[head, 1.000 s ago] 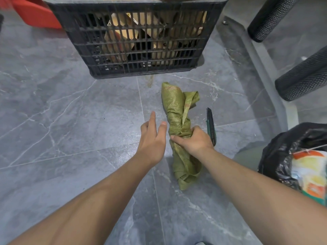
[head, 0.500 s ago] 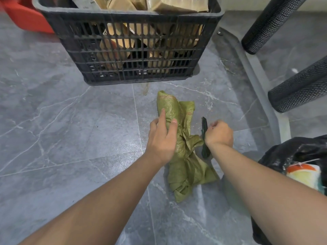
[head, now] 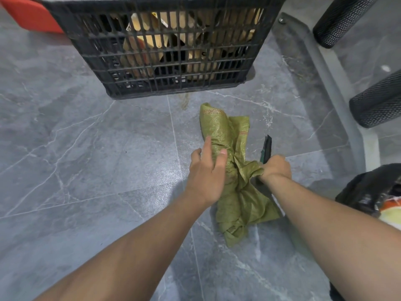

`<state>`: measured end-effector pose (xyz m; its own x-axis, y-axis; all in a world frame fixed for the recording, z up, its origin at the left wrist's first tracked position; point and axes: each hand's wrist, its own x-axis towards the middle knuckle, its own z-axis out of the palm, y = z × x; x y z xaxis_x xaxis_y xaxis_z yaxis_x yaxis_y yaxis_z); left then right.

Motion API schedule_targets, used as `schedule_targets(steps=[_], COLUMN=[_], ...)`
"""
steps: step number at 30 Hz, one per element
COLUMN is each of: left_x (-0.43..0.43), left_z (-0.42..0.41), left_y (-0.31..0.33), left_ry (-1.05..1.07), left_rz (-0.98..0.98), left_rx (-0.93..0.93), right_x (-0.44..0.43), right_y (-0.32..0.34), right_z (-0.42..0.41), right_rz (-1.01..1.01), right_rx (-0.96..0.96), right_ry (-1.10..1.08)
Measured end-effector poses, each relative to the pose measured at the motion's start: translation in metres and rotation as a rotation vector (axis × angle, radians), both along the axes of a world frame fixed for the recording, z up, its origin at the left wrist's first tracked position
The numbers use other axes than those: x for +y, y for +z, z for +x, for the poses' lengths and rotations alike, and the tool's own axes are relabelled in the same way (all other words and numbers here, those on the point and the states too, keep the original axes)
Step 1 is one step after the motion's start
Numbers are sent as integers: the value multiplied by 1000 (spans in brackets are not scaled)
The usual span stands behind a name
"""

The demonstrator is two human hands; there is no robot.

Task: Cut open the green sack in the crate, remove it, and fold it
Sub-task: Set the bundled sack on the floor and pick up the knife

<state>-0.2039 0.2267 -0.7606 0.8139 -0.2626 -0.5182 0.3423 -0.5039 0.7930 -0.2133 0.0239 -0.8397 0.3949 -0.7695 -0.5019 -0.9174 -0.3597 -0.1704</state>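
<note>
The green sack [head: 225, 135] lies crumpled and bunched on the grey floor tiles in front of the black crate [head: 173, 88]. My left hand [head: 206, 170] rests flat on the sack's middle with its fingers apart. My right hand [head: 275, 168] is a closed fist pinching a twisted fold on the sack's right side. A dark green utility knife [head: 267, 148] lies on the floor just beyond that fist, its near end hidden under the hand. The sack's lower end [head: 238, 224] spreads out between my forearms.
The crate holds tan packages and dark items. A red object [head: 28, 18] sits behind its left corner. Two black mesh-covered bars [head: 377, 101] and a grey metal frame [head: 325, 72] stand to the right. A black bag [head: 373, 190] with colourful contents lies at the right edge.
My right hand let go of the sack's middle, moved right to the knife, and now grips a fold on the sack's side. My left hand came down onto the sack.
</note>
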Motion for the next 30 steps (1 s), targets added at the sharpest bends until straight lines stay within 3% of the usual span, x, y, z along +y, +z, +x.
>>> schedule_targets(steps=[7, 14, 23, 30], left_x=[14, 39, 59, 71], left_z=[4, -19, -31, -17], left_y=[53, 171, 370, 531], left_ry=[3, 76, 223, 227], left_rz=[63, 96, 103, 50], left_rx=[10, 121, 147, 58], right_x=[34, 78, 120, 136], right_y=[61, 173, 371, 557], right_z=[-12, -44, -54, -31], right_rz=[58, 342, 611, 509], right_rx=[-331, -529, -542, -771], right_ry=[61, 89, 31, 22])
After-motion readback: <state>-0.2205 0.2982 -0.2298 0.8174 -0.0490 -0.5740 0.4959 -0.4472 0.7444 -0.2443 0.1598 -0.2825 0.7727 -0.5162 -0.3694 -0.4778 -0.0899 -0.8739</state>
